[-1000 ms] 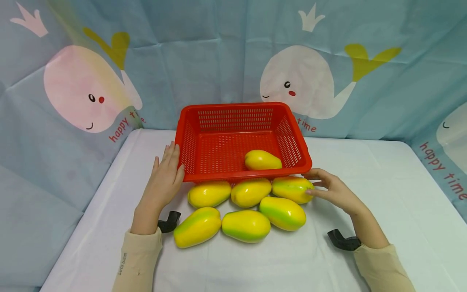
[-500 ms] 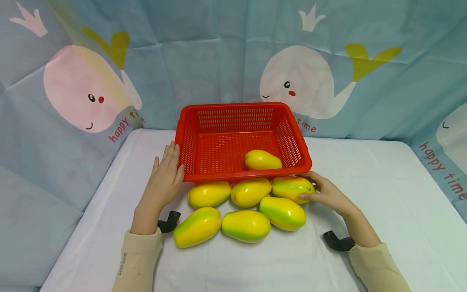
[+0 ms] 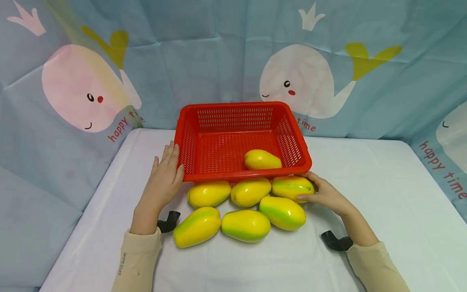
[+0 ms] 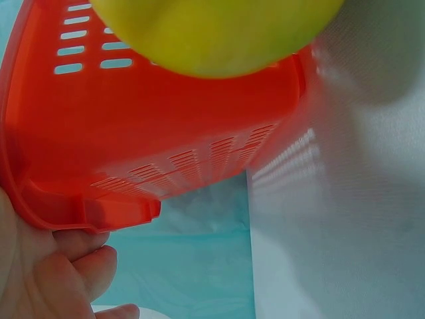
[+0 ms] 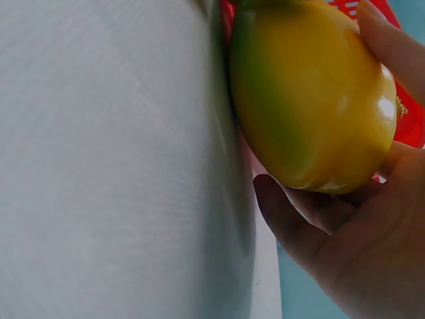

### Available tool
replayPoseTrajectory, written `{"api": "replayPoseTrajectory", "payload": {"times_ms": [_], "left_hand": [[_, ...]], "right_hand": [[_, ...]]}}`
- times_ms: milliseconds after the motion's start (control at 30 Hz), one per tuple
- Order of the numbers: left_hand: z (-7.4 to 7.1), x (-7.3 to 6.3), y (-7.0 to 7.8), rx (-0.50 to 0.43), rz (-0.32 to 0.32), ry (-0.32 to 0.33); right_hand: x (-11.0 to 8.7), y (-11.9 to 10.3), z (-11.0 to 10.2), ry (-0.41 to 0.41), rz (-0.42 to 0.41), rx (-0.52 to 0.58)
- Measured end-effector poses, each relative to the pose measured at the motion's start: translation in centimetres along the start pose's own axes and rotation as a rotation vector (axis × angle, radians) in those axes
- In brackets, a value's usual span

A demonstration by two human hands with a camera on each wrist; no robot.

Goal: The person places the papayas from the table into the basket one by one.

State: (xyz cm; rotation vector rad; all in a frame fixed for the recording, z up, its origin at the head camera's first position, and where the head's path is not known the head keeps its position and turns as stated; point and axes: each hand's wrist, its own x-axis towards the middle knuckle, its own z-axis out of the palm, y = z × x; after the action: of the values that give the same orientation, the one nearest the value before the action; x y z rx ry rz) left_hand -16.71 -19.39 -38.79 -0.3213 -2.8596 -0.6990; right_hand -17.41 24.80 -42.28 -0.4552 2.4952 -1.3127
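Note:
In the head view my right hand (image 3: 326, 195) grips the right-hand papaya (image 3: 290, 188) of the row along the basket's front. The right wrist view shows the thumb on one side of this yellow-green papaya (image 5: 309, 100) and the fingers curled round its end, close by the white cloth. My left hand (image 3: 162, 176) rests with extended fingers against the front left corner of the red plastic basket (image 3: 233, 175); in the left wrist view its fingertips (image 4: 96, 269) lie at the rim. One papaya (image 3: 262, 159) lies inside the basket, at the front right.
Several more papayas sit before the basket, among them a middle one (image 3: 246, 225) and a left one (image 3: 197, 227) nearer the person. A blue curtain (image 3: 204, 52) with whale prints hangs behind the white-covered table (image 3: 372, 182). Each wrist bears a black mount (image 3: 336, 241).
My right hand has moved left onto the right-hand papaya, its thumb and fingers closing round the end. The left hand and the basket stay where they were.

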Motion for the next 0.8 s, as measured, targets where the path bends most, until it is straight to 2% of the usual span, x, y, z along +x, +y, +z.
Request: {"api": "replayPoseTrajectory", "payload": {"times_ms": [800], "left_hand": [[-0.08, -0.09, 0.01, 0.002, 0.008, 0.001]], "right_hand": [[0.0, 0.13, 0.01, -0.022, 0.002, -0.002]]}}
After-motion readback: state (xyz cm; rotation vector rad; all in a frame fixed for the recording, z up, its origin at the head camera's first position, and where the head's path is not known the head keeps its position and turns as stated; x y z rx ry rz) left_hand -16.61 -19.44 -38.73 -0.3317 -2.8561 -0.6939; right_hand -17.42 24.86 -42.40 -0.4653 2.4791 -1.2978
